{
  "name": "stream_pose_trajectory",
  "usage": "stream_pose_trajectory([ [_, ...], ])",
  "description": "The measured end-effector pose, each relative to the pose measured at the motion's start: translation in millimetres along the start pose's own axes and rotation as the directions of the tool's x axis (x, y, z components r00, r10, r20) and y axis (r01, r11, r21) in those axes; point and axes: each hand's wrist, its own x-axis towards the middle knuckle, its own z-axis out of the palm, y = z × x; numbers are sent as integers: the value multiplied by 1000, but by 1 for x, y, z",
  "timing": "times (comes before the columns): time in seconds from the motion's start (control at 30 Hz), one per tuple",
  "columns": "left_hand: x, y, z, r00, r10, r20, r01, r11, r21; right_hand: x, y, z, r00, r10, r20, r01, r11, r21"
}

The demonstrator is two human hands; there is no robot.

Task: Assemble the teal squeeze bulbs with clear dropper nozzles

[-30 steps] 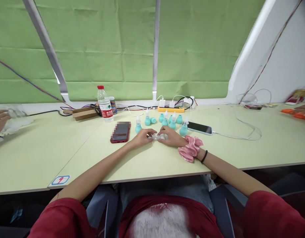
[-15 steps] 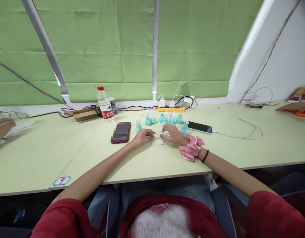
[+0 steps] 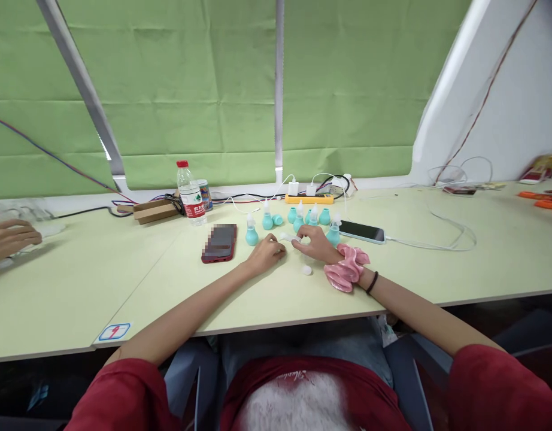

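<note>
My left hand [image 3: 267, 255] and my right hand [image 3: 315, 244] meet over the pale green table [image 3: 267, 287], fingers curled. Between their fingertips is a small clear plastic piece [image 3: 288, 238], pinched from both sides. A small white cap [image 3: 306, 270] lies loose on the table just below my right hand. Right behind my hands stand several teal rubber bulbs with clear nozzles [image 3: 303, 220]; one teal bulb [image 3: 251, 233] stands apart, just above my left hand. A pink scrunchie [image 3: 346, 267] lies against my right wrist, which wears a black band.
A red phone [image 3: 219, 243] lies left of my hands; a second phone [image 3: 362, 231] on a white cable lies to the right. A water bottle [image 3: 190, 194], cardboard box [image 3: 151, 209] and yellow power strip [image 3: 309, 198] line the back. Other persons' hands show at far left [image 3: 9, 237] and far right.
My hands lifted slightly and moved back toward the bulbs with the clear piece. The small white cap, earlier between my hands, now lies free on the table nearer me.
</note>
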Motion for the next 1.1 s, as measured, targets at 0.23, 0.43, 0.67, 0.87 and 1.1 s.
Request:
stream_pose_trajectory([
  [0.23, -2, 6, -4, 981, -88, -175, 57, 983, -173, 0, 3, 3, 984, 92, 154, -111, 986, 124],
  [0.43, -7, 8, -19, 940, -254, -229, 130, 885, -446, 2, 4, -1, 969, 22, 248, -37, 998, 54],
  [0.67, -7, 9, -20, 966, -235, -111, 146, 844, -517, -2, 7, 4, 934, -145, 327, 148, 989, 15],
  [0.87, -10, 15, -19, 980, -143, -139, 85, 930, -356, -6, -21, -17, 977, -181, 114, 177, 983, 40],
  [1.1, -10, 14, -21, 970, -170, -176, 93, 922, -376, -31, -64, -23, 754, -399, 522, 485, 874, -33],
])
